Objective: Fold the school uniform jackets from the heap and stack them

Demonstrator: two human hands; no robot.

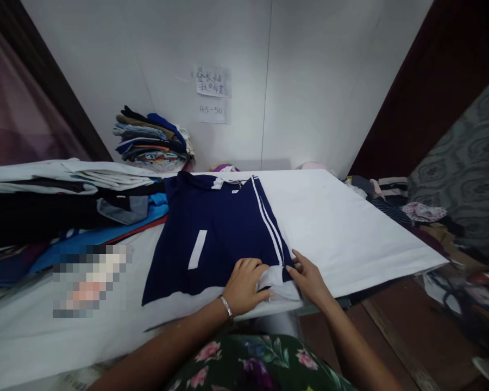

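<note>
A navy jacket with white stripes down its right-hand sleeve lies spread on the white table. It has a white pocket strip and a pale hem band along its near edge. My left hand, a bracelet at the wrist, rests on the lower part with its fingers gently bent and its thumb apart, beside the white cuff. At the jacket's lower right edge, my right hand touches the navy cloth with its thumb, the forefinger spread away. Part of the cuff is hidden by my left hand.
Stacked garments line the table's left side, with a folded clothes pile behind. A blurred patch covers something at left. The white tabletop extends right to an edge, past which more clothes are heaped. Paper notes hang on the wall.
</note>
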